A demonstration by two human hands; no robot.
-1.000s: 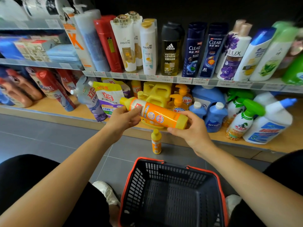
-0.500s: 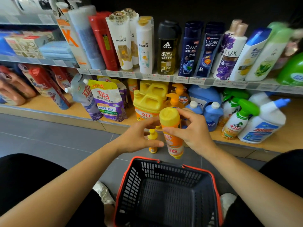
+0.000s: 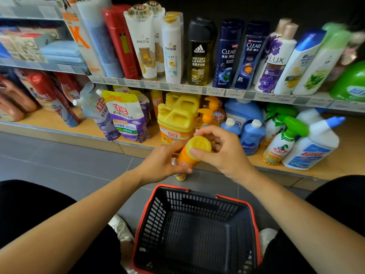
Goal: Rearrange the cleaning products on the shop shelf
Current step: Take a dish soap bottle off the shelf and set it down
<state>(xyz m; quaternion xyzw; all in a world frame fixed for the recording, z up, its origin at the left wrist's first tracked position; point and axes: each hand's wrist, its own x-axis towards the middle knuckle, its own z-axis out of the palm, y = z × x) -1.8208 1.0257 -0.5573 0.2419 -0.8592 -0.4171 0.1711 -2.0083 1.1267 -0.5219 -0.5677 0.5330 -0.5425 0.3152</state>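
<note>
Orange bottle [image 3: 187,157] hangs between 2 hands, low in front of the lower shelf [image 3: 333,169], its yellow end toward me. I see the left hand [image 3: 164,165] gripping the body and the right hand [image 3: 223,153] pinching that end. My worry: the smooth, glossy plastic cylinder slips and topples the small bottle [image 3: 180,177] on the floor just below.

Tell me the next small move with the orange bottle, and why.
Probably ease the orange bottle forward and stand it on the lower shelf by the yellow jug. Both the left hand and right hand hold it over the floor, just short of the shelf edge.
</note>
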